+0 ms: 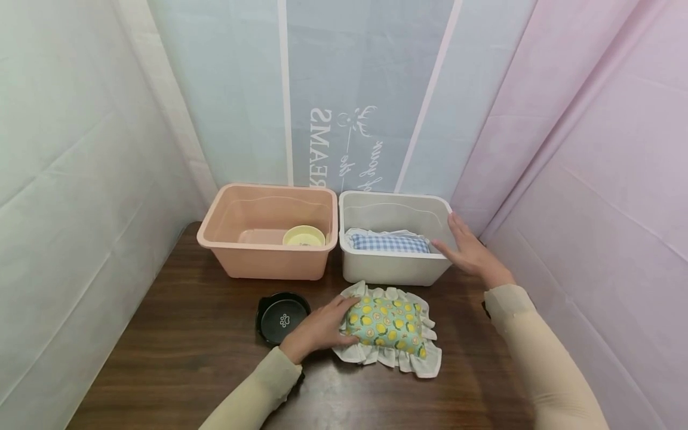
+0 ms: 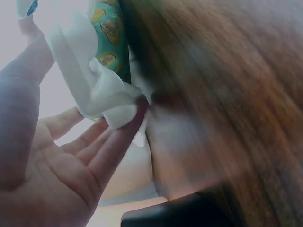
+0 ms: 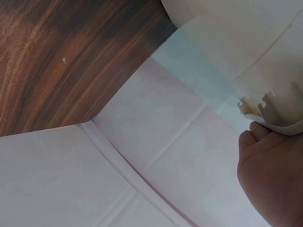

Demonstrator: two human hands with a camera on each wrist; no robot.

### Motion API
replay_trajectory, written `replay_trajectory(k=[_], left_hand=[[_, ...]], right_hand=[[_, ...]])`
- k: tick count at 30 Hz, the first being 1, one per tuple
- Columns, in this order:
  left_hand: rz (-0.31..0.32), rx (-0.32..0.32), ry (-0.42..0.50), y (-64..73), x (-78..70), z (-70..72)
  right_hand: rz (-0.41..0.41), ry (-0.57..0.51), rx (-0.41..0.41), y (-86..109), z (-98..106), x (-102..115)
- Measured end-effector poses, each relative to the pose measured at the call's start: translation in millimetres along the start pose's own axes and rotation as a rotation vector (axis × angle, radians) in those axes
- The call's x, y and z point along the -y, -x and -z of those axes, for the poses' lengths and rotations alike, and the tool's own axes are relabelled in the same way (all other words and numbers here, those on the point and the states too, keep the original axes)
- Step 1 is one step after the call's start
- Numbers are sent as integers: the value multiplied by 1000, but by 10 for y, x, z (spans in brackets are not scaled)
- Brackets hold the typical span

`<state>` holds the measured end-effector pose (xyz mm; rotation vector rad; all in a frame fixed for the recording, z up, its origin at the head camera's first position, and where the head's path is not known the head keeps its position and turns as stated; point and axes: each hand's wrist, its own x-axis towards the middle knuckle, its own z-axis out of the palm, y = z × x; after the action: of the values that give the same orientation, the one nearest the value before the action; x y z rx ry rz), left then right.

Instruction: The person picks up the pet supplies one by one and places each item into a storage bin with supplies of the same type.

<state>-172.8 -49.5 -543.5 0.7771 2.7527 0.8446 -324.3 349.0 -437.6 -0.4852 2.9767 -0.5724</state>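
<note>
In the head view, my left hand (image 1: pixel 325 325) touches the left side of a small lemon-print pillow (image 1: pixel 384 325) with a white ruffled edge, which lies on the table. The left wrist view shows its fingers fairly straight against the white ruffle (image 2: pixel 113 101), the thumb spread apart. My right hand (image 1: pixel 470 251) rests at the right rim of a white bin (image 1: pixel 395 269), fingers extended and thumb over the front corner. Inside that bin lies a blue checked pillow (image 1: pixel 389 243) with a white ruffle. In the right wrist view, the fingertips are hidden behind the bin rim (image 3: pixel 289 128).
Left of the white bin stands a pink bin (image 1: pixel 274 263) holding a yellow bowl (image 1: pixel 304 236). A black pet bowl (image 1: pixel 282 316) with a paw print sits on the brown wooden table (image 1: pixel 177 334), beside my left hand. Pale curtains (image 1: pixel 371 71) enclose the back and sides.
</note>
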Motion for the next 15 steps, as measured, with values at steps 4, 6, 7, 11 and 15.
replay_trajectory(k=[4,6,7,11,15], left_hand=[[-31,-12,94,-13,1,-5],[-47,-22,146,-21,1,-3],[-55,-27,174,-26,1,-3],[-70,-36,246,-31,-7,2],[-70,-40,292,-22,-19,13]], right_hand=[[1,0,1,0,-6,2],[1,-1,1,3,-6,1],[0,-1,1,4,-5,0],[0,-6,-2,5,3,-8],[-2,-12,-1,1,8,-11]])
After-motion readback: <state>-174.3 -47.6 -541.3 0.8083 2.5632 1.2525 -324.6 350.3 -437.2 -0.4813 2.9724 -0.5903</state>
